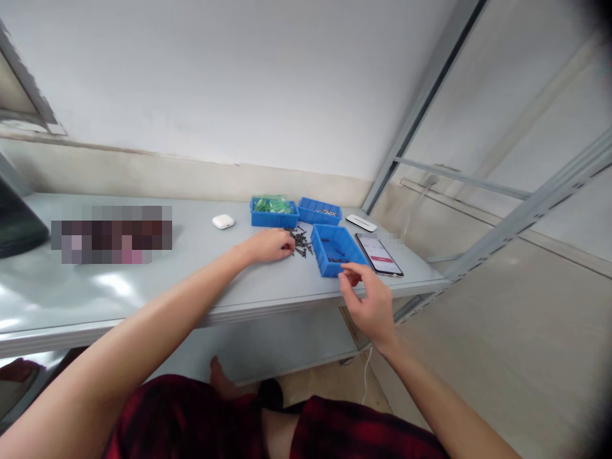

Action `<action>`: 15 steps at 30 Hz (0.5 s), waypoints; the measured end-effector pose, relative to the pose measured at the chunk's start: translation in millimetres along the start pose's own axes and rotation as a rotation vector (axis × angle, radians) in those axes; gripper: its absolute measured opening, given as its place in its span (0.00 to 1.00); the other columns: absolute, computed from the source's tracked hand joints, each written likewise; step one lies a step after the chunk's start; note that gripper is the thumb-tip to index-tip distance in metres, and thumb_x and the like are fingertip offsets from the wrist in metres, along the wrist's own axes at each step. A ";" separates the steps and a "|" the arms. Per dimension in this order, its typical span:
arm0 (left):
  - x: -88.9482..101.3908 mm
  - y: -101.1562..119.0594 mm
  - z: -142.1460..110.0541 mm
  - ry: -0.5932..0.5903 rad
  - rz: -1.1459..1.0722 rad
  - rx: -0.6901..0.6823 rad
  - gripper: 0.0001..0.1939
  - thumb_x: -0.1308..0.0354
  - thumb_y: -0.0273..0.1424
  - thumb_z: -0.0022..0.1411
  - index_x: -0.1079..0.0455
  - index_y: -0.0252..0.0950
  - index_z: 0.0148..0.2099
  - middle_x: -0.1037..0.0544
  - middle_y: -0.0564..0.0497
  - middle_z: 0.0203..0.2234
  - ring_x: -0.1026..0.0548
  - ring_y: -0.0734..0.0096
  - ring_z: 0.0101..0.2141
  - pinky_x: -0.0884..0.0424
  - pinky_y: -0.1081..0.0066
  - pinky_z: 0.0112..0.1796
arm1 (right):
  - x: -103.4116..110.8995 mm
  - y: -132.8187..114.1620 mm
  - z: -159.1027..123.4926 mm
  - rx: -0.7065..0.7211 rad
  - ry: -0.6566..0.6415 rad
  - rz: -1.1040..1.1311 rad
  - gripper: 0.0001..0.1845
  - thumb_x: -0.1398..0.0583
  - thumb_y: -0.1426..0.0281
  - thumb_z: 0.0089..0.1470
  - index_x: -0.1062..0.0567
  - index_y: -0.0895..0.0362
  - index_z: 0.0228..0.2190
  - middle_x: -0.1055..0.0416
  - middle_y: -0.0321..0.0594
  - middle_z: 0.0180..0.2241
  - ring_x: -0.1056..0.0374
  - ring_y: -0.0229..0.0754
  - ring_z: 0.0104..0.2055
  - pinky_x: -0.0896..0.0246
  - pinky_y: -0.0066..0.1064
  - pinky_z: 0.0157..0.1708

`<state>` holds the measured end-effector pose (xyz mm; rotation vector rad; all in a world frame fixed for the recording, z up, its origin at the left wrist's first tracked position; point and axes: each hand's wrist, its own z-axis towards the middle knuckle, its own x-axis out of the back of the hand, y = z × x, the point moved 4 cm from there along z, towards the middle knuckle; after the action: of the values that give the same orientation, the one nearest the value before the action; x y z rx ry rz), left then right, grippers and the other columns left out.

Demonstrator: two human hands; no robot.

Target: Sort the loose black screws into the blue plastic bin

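Note:
Dark screws [302, 241] lie in a loose pile on the grey shelf table. At the left side of the pile is my left hand [270, 245], its fingers curled down and drawn together; what they hold is too small to make out. My right hand [370, 303] is at the near right corner of a blue plastic bin [327, 266], thumb and fingertips bent close together. Whether a screw is between them cannot be seen. Inside that bin, some dark screws [339, 252] lie on the floor and along the near wall.
Behind the pile stand a blue bin [266, 218] with green plastic bags and another blue bin [308, 213] with small metal pieces. A phone [380, 255] and a white flat device [361, 223] lie right. A white earbud case [223, 221] lies left. A metal upright [421, 102] rises at right.

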<state>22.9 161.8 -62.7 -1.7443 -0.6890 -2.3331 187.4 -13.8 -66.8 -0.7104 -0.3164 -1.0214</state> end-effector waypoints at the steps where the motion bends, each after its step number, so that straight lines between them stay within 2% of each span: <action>1: 1.0 3.4 0.5 0.024 -0.050 -0.001 0.10 0.46 0.29 0.59 0.24 0.35 0.39 0.22 0.46 0.37 0.26 0.64 0.38 0.34 0.69 0.40 | -1.7 -4.0 -2.1 0.012 -0.027 0.017 0.09 0.45 0.66 0.58 0.28 0.52 0.40 0.27 0.39 0.32 0.31 0.42 0.31 0.33 0.37 0.37; 4: 7.4 16.3 1.1 0.103 -0.355 0.019 0.10 0.45 0.31 0.59 0.25 0.35 0.41 0.22 0.46 0.39 0.26 0.66 0.39 0.33 0.68 0.43 | -7.3 -11.9 -7.5 0.010 -0.080 0.099 0.12 0.44 0.67 0.58 0.30 0.51 0.44 0.26 0.38 0.33 0.30 0.41 0.31 0.32 0.36 0.37; 6: 11.3 26.2 0.6 0.095 -0.609 0.029 0.11 0.43 0.33 0.59 0.25 0.34 0.41 0.21 0.47 0.38 0.25 0.68 0.39 0.32 0.68 0.44 | -10.3 -12.5 -9.2 -0.035 -0.083 0.168 0.15 0.44 0.66 0.57 0.32 0.51 0.47 0.26 0.38 0.34 0.30 0.40 0.32 0.32 0.36 0.37; 9: 11.1 41.2 -0.9 -0.058 -0.847 -0.002 0.10 0.39 0.34 0.57 0.25 0.35 0.39 0.21 0.48 0.37 0.25 0.69 0.39 0.32 0.67 0.43 | -13.3 -9.3 -8.8 -0.143 -0.081 0.270 0.19 0.43 0.65 0.57 0.35 0.52 0.51 0.26 0.39 0.36 0.30 0.41 0.33 0.32 0.36 0.36; 12: 4.1 49.1 -2.8 -0.244 -0.975 -0.014 0.08 0.36 0.34 0.55 0.24 0.36 0.38 0.21 0.49 0.34 0.25 0.71 0.37 0.31 0.68 0.42 | -16.3 -6.0 -8.3 -0.233 -0.117 0.325 0.18 0.44 0.63 0.59 0.34 0.52 0.50 0.26 0.40 0.36 0.29 0.41 0.35 0.32 0.36 0.37; 15: -1.1 49.6 -3.4 -0.316 -1.036 -0.016 0.08 0.35 0.33 0.55 0.24 0.36 0.37 0.21 0.50 0.33 0.25 0.72 0.36 0.31 0.69 0.42 | -19.2 -5.0 -8.6 -0.255 -0.170 0.285 0.14 0.45 0.61 0.60 0.29 0.52 0.45 0.25 0.40 0.36 0.29 0.43 0.36 0.33 0.38 0.39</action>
<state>39.2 116.2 -51.1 -2.0842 -2.0286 -2.5611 172.8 -8.4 -81.8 -1.0451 -0.2254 -0.7373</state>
